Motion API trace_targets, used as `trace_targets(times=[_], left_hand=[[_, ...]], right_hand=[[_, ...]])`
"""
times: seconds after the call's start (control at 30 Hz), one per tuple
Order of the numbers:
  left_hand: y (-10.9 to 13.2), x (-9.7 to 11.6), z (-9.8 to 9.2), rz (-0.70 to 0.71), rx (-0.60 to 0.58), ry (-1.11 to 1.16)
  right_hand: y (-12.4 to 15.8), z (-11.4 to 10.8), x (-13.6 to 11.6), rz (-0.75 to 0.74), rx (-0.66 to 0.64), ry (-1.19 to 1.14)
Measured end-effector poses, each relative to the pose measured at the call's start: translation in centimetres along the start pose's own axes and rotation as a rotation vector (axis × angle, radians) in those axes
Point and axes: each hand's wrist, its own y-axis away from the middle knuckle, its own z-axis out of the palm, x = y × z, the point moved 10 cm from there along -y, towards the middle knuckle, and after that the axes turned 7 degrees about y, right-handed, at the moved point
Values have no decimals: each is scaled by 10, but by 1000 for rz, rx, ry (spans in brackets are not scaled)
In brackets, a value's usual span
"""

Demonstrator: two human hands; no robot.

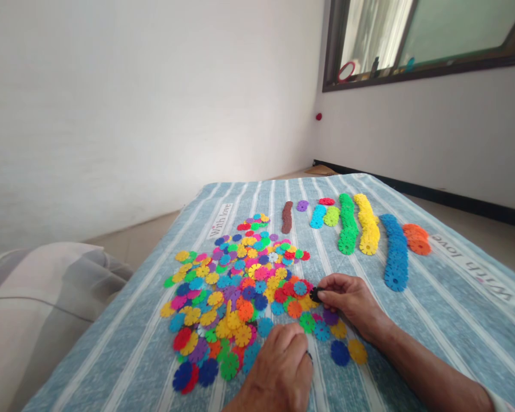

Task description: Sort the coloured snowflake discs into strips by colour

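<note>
A large loose heap of notched plastic discs in many colours lies on the striped cloth. At its right edge my right hand pinches a black disc between thumb and fingers. My left hand is at the near edge of the heap, fingers curled; a small dark edge shows beside them, too hidden to name. Beyond my right hand are overlapping rows of green, yellow and blue discs. A dark blue disc lies below my right hand.
Smaller groups include brown, purple, red, light blue, lime and orange discs. The cloth-covered table has a pale fabric-covered thing at its left. Walls and a window stand beyond.
</note>
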Motion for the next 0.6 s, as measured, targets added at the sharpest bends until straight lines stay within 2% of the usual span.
trace_targets(times=[0.1,0.2,0.3,0.43,0.6], left_hand=[[3,2,8,47,-49,-57],[7,5,6,121,48,-102],[8,2,0,133,133,-104],[-1,-12,-11,-5,106,25],[-2,-44,-40,-308,249,185]], right_hand=[[0,2,0,-2,-16,-9],[0,2,0,-2,-16,-16],[0,2,-1,-5,-11,-17],[1,0,-3,-2,8,-22],[9,6,-8,-9,-35,-113]])
